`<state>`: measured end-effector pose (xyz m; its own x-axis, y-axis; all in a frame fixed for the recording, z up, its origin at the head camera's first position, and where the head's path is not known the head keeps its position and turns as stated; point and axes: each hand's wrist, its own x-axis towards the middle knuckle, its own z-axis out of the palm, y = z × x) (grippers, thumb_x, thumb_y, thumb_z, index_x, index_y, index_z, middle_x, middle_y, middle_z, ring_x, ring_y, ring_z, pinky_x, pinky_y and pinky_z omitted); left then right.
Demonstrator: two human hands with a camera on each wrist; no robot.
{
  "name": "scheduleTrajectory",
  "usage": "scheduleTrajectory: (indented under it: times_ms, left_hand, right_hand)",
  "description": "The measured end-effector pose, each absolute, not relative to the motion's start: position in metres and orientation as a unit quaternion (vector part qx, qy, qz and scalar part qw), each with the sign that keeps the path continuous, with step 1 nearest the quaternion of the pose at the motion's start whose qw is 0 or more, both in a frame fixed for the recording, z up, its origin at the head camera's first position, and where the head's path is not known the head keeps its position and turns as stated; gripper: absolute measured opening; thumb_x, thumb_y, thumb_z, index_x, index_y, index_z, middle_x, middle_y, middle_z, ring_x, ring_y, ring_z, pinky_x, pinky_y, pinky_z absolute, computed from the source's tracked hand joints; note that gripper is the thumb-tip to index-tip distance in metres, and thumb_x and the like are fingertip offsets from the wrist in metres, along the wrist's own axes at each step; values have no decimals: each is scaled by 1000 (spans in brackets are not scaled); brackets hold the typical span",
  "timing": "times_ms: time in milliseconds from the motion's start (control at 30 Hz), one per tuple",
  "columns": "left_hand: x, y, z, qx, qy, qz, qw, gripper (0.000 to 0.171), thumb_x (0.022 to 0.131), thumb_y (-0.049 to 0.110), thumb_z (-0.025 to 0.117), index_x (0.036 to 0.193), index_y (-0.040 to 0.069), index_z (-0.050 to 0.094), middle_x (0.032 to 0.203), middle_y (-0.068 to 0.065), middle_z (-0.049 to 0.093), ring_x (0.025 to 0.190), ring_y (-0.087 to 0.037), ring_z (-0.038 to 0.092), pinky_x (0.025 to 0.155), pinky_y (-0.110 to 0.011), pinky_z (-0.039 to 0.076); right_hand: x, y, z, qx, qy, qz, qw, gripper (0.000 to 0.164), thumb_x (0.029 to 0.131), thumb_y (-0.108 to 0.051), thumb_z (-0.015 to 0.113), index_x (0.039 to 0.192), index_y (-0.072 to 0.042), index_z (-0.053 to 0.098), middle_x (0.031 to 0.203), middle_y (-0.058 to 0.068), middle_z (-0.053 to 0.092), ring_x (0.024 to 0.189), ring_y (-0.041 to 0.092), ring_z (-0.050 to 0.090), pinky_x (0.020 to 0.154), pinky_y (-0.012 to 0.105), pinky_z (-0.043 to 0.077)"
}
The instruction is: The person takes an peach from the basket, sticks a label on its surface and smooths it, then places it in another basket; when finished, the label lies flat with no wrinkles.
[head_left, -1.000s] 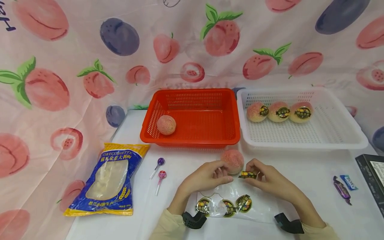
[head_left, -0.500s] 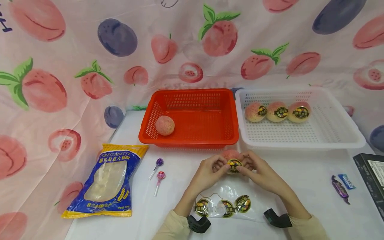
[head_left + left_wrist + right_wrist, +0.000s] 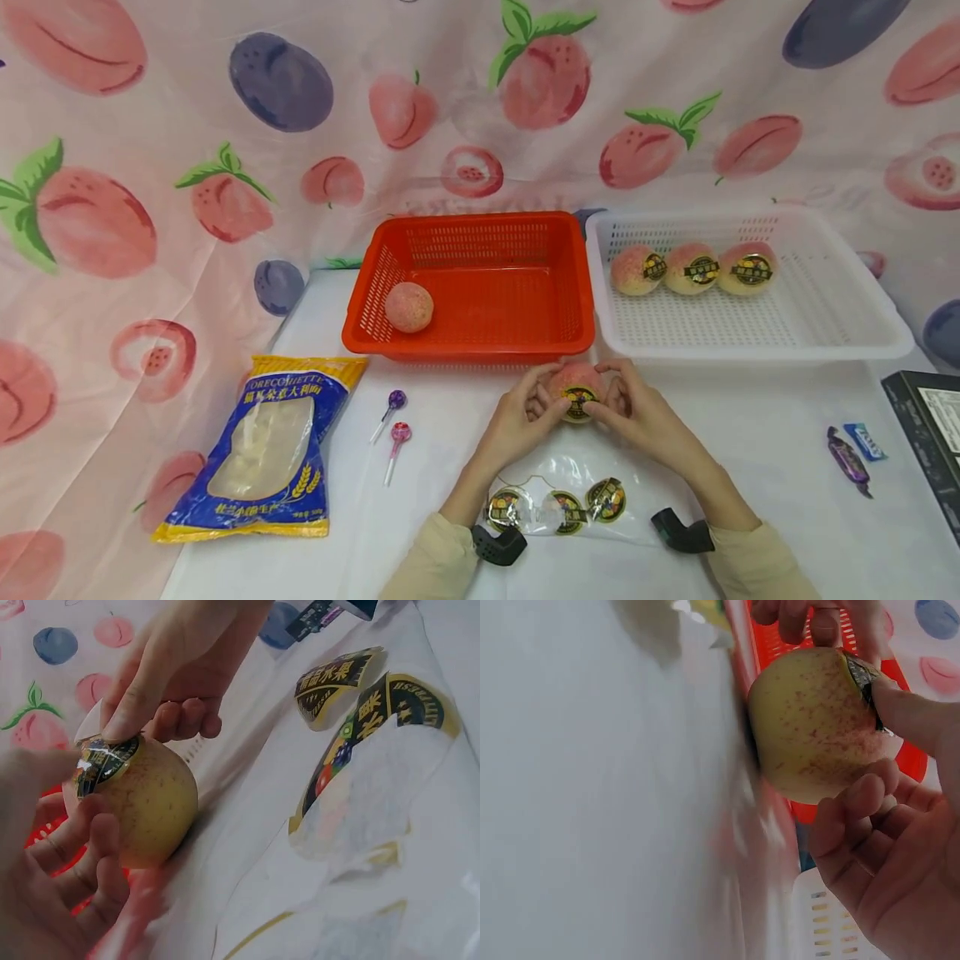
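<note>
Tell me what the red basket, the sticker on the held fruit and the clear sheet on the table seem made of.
Red basket: probably moulded plastic, slight sheen; its slotted walls look stiff.
Sticker: coated paper or plastic film, I can't tell which; it shines.
Clear sheet: likely thin plastic, glossy; see-through with bright reflections.

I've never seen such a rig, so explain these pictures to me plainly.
There is no machine, only a person's two bare hands. A head-worn camera gives the wide view; a camera on each wrist gives a close one. The left hand and right hand hold a fruit, thumbs on its black sticker. On the white table lie a clear sheet with more stickers, a pasta bag, two lollipops, two wrapped candies and a black box. Behind, a red basket holds a second fruit, a white basket three stickered fruits.
</note>
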<state>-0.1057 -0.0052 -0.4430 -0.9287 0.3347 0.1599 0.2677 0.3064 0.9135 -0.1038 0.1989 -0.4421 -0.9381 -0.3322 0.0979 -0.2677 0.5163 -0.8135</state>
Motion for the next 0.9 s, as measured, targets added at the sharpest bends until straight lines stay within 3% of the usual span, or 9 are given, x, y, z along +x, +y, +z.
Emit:
scheduleTrajectory:
  times_ms: [133, 267, 400, 600, 700, 900]
  left_hand:
    - [-104, 2, -436, 163, 804, 572, 11, 40, 82, 22, 62, 118, 11, 48, 60, -7, 46, 50, -9, 40, 46, -13, 32]
    - [-103, 6, -439, 132, 794, 594, 0, 39, 80, 21, 65, 115, 11, 49, 55, -10, 36, 46, -9, 31, 43, -15, 23]
    - [-106, 10, -448, 116, 782, 612, -2, 38, 79, 23, 66, 112, 14, 50, 54, -5, 32, 46, -9, 28, 42, -17, 21]
    - [-112, 16, -464, 77, 783, 617, 3, 36, 77, 38, 65, 105, 19, 52, 54, 3, 33, 48, -4, 29, 44, -18, 24]
    - [-115, 14, -465, 86, 758, 646, 21, 33, 78, 33, 65, 103, 15, 53, 56, 1, 31, 48, -7, 32, 44, -16, 28]
    - [-115, 0, -454, 150, 712, 677, 110, 38, 81, 16, 63, 114, 6, 46, 59, -4, 36, 50, -35, 49, 46, -31, 47]
  right_hand:
    - [-106, 195, -443, -163, 875, -456, 23, 46, 80, -33, 63, 116, -20, 37, 60, -2, 39, 50, 5, 35, 44, 20, 32]
    - [-104, 187, -434, -156, 863, -481, 9, 40, 81, -23, 63, 112, -10, 42, 60, 1, 38, 51, 5, 34, 46, 20, 31]
    - [-103, 188, -428, -163, 828, -536, 20, 38, 81, -10, 63, 111, -1, 43, 62, 4, 40, 52, 5, 35, 44, 21, 31]
    - [-112, 197, -452, -185, 743, -639, 74, 41, 83, -1, 58, 115, 5, 34, 64, 0, 38, 53, 1, 36, 40, 23, 30]
    - [-116, 203, -465, -212, 712, -663, 86, 42, 83, 4, 54, 118, 7, 30, 63, -1, 38, 52, 3, 35, 39, 26, 28]
    - [-119, 214, -475, -245, 715, -649, 90, 41, 83, 4, 54, 118, 4, 32, 65, 2, 40, 53, 5, 38, 42, 27, 32]
